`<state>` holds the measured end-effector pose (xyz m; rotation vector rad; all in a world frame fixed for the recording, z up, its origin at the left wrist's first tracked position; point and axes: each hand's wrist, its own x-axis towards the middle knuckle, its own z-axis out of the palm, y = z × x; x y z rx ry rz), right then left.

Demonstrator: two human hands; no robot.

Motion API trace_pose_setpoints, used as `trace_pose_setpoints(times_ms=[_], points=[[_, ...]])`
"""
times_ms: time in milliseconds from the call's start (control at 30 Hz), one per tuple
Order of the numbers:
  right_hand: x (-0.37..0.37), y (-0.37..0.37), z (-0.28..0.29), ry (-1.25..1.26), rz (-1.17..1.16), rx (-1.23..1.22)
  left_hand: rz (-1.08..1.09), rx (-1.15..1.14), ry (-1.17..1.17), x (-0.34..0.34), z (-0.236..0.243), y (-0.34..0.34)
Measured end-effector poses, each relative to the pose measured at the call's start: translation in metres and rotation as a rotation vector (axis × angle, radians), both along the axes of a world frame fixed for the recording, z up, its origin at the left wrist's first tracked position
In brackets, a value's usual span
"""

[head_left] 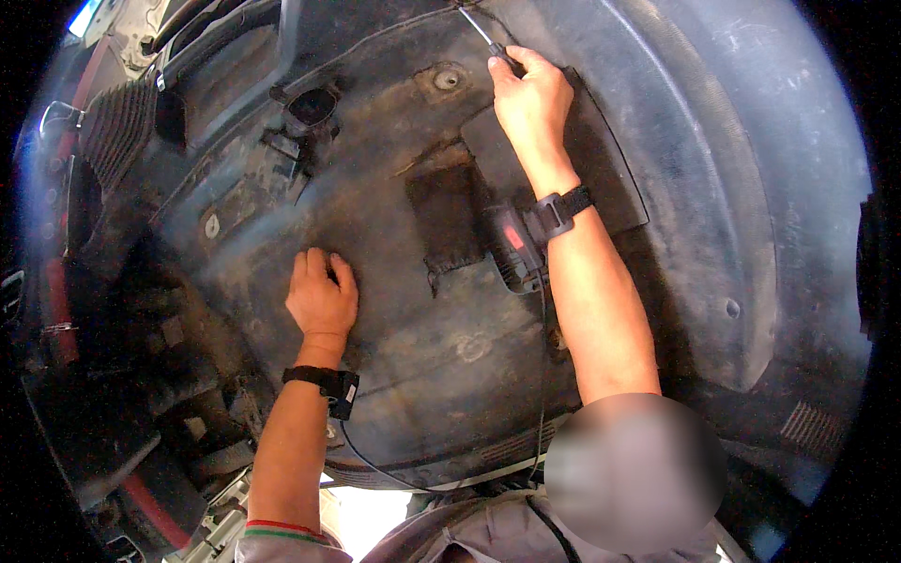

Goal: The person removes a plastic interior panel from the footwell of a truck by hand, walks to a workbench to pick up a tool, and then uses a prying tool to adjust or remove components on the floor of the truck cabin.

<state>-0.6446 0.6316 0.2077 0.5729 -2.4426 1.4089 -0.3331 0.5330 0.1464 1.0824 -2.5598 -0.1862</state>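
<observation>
My right hand (528, 98) grips a screwdriver (483, 33) by its dark handle; its shiny shaft reaches up-left to the seam at the top of a large dark, dirty panel (375, 338). My left hand (321, 291) rests on that panel at centre-left, fingers slightly bent and apart, holding nothing. A round recess (312, 109) with a bracket below it and a washer-like fitting (449, 80) sit between and above my hands. A squarish dark opening (446, 216) lies left of my right forearm. Both wrists wear black strapped devices with cables.
Along the left side are a ribbed dark duct (117, 122), red parts (58, 300) and dark structural pieces (94, 413). A curved plastic liner (713, 235) runs down the right side, beside my right arm. A bright gap shows at the lower edge.
</observation>
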Motion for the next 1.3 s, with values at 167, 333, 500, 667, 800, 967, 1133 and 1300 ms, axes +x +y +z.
trace_pose_setpoints(times_ms=[167, 333, 500, 667, 800, 967, 1133, 1300], points=[[-0.003, 0.000, -0.002, -0.017, -0.015, -0.011, -0.004, -0.024, 0.003, -0.001, -0.004, -0.001], [-0.004, -0.001, 0.003, -0.059, -0.013, 0.000, 0.012, -0.023, -0.016, -0.001, -0.002, 0.000], [-0.017, -0.004, -0.006, 0.079, 0.005, 0.024, 0.011, 0.004, -0.022, -0.001, -0.002, 0.000], [-0.015, 0.006, -0.005, 0.180, -0.013, -0.037, 0.008, -0.025, -0.015, 0.000, -0.004, -0.001], [-0.017, 0.008, -0.009, 0.181, 0.005, -0.096, 0.015, -0.043, 0.002, -0.003, -0.001, 0.002], [-0.010, 0.003, 0.019, -0.353, 0.076, -0.143, 0.048, -0.013, -0.049, -0.001, 0.001, 0.002], [-0.015, 0.005, -0.007, 0.115, -0.002, -0.105, 0.034, 0.032, -0.054, 0.001, -0.001, 0.000], [-0.017, 0.005, -0.003, 0.032, -0.049, -0.099, 0.024, 0.029, -0.030, 0.001, -0.002, 0.000]])
